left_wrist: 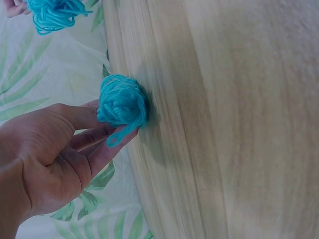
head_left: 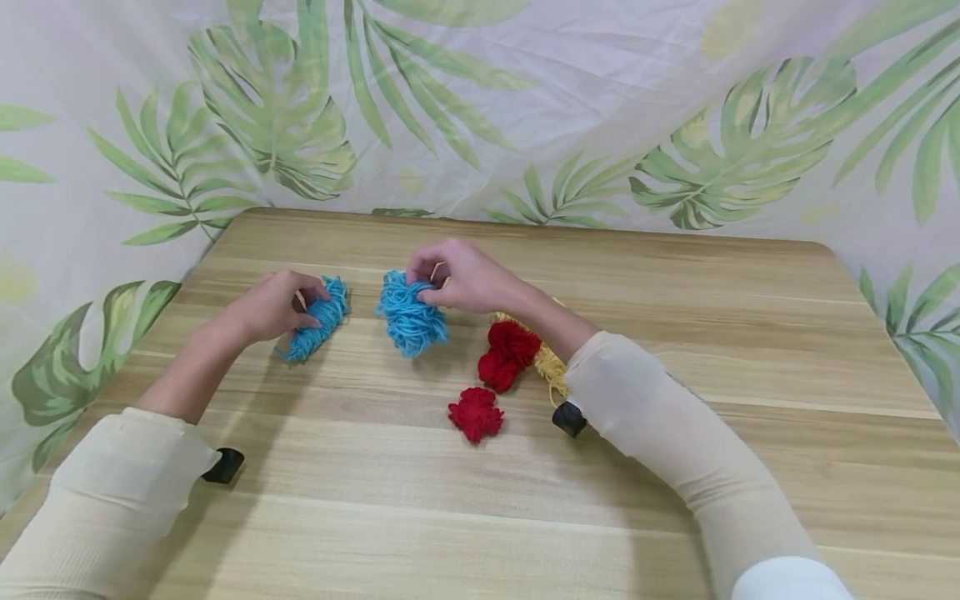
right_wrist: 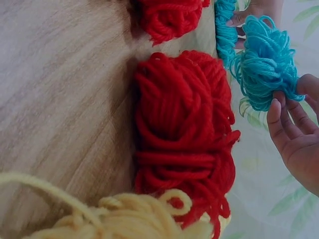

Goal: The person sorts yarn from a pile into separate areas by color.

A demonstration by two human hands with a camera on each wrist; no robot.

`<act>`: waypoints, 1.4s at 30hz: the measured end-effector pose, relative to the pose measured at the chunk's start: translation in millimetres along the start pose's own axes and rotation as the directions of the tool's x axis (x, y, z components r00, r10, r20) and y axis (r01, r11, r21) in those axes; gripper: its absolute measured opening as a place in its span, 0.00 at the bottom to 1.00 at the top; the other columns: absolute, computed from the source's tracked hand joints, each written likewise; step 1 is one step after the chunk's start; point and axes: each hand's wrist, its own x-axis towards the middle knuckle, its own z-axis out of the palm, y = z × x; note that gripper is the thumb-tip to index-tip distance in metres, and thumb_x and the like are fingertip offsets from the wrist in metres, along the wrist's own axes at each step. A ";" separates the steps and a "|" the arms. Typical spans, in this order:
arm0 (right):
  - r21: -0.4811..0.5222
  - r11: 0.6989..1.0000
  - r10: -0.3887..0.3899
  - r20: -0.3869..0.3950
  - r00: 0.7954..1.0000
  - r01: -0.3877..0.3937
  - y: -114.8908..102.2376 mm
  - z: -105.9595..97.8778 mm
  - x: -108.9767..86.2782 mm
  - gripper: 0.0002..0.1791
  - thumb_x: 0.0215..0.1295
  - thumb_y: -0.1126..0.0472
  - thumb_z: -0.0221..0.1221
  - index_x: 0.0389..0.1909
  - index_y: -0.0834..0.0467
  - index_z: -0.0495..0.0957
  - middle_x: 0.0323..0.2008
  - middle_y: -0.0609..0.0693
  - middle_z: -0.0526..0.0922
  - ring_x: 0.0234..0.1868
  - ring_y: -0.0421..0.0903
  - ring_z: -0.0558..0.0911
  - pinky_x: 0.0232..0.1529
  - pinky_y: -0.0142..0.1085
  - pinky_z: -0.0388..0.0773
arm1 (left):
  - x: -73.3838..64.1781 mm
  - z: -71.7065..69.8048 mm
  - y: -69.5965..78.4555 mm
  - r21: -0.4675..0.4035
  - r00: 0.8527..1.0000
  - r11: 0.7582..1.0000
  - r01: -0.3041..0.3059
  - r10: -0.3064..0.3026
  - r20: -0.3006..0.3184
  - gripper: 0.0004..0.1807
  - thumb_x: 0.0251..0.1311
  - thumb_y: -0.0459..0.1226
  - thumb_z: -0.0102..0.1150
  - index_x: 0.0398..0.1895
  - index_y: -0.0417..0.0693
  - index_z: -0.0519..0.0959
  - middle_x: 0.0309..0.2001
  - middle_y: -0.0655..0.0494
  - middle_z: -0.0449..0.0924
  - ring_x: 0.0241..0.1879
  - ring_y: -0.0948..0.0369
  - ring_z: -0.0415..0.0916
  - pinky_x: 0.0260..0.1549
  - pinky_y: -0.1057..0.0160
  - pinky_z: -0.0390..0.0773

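My left hand (head_left: 272,307) grips a narrow, tightly wound bundle of blue yarn (head_left: 321,321) near the table's left side. In the left wrist view, thumb and fingers pinch that bundle (left_wrist: 122,102) from its sides, end toward the camera. To its right, my right hand (head_left: 468,279) pinches a fuller, looser bundle of blue yarn (head_left: 411,317) by its upper right part. The right wrist view has this looser bundle (right_wrist: 266,64) between thumb and fingertips, apart from the tabletop. The left hand's bundle shows partly behind it.
Closer to me lie a red yarn bundle (head_left: 507,357) and a smaller red one (head_left: 476,415). Yellow yarn (head_left: 551,368) lies beside the larger red bundle, partly hidden by my right forearm. A black piece (head_left: 570,419) is at each sleeve. A leaf-patterned cloth (head_left: 480,108) hangs behind the wooden table (head_left: 337,517).
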 end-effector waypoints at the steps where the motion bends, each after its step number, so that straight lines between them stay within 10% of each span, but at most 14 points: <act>1: 0.000 1.000 0.001 0.001 1.000 -0.001 -0.3 0.4 0.7 0.05 0.65 0.74 0.63 0.40 0.66 0.82 0.37 0.55 0.85 0.36 0.46 0.81 0.45 0.31 0.80 | 0.0 0.2 -0.1 0.001 1.000 1.000 0.001 -0.001 0.000 0.16 0.58 0.21 0.69 0.50 0.25 0.80 0.40 0.36 0.78 0.32 0.52 0.82 0.23 0.62 0.82; 42: -0.101 0.994 0.041 0.030 0.999 -0.037 -1.6 23.8 37.4 0.05 0.67 0.72 0.65 0.41 0.65 0.85 0.33 0.53 0.82 0.37 0.45 0.78 0.44 0.29 0.80 | 1.9 -0.7 -0.3 0.006 1.000 1.000 -0.005 0.005 0.009 0.15 0.58 0.20 0.69 0.49 0.25 0.80 0.38 0.36 0.78 0.30 0.53 0.81 0.22 0.61 0.83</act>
